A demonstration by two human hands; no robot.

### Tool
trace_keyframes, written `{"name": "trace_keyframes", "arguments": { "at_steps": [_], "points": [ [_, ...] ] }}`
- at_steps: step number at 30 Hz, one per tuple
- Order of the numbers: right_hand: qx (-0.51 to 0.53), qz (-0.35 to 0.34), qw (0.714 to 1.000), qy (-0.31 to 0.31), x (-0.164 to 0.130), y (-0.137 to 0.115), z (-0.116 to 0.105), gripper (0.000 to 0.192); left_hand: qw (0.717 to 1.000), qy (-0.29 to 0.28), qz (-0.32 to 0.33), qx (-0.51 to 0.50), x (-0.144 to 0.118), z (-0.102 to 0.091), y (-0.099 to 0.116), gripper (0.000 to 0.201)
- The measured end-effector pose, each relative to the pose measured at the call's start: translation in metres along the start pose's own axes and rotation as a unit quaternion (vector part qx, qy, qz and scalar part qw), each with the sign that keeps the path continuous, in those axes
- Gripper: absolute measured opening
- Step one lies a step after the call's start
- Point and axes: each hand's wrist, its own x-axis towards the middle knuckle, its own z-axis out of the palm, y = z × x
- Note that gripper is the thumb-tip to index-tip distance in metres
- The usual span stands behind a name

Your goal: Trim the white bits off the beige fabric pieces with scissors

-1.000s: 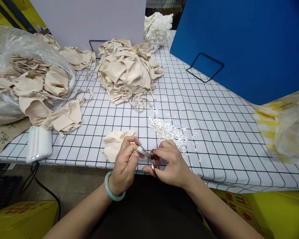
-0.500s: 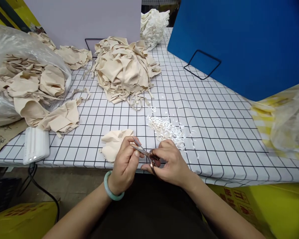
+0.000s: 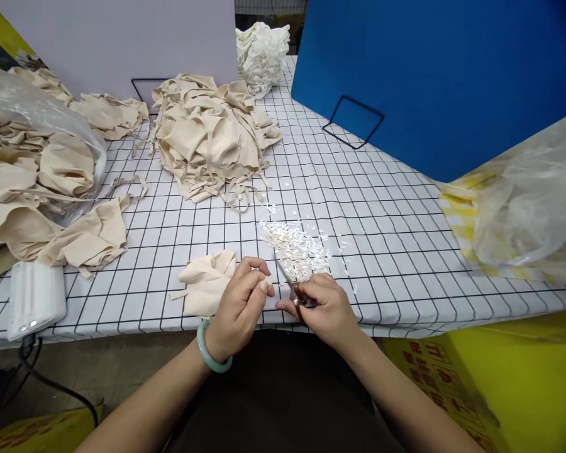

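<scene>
My left hand [image 3: 243, 305] is closed in a pinch on a beige fabric piece [image 3: 207, 280]. Most of that piece lies on the table's front edge behind the hand, and the pinched part is largely hidden by the fingers. A small pale bit shows at the fingertips. In my right hand [image 3: 327, 308] is a pair of scissors [image 3: 287, 275], fingers wrapped about the dark handles. The blades point up and left, just right of my left fingertips and apart from the cloth. Beyond the scissors lies a scatter of small white and beige snippets [image 3: 297, 245].
A big heap of beige fabric pieces [image 3: 212, 132] stands at the back. To the left are a plastic bag [image 3: 23, 94] of similar pieces and a white power bank [image 3: 36, 299] with a cable. A blue board [image 3: 405, 82] and clear plastic [image 3: 523, 214] are on the right.
The scissors have drawn away from my left fingers, and their blades have closed and turned more upward. My left hand keeps its pinch. The whole view has shifted to the right.
</scene>
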Motion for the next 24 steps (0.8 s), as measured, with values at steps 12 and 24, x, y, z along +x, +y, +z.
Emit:
{"name": "trace_keyframes", "arguments": {
  "at_steps": [12,24],
  "points": [
    [0.195,0.138,0.966,-0.102,0.029,-0.01,0.011,0.038,0.988,0.061,-0.047,-0.132,-0.032,-0.066,0.041,0.028],
    [0.361,0.172,0.914,-0.067,0.087,-0.031,0.082,0.03,0.965,0.25,-0.001,-0.08,0.077,-0.155,-0.001,0.03]
  ]
}}
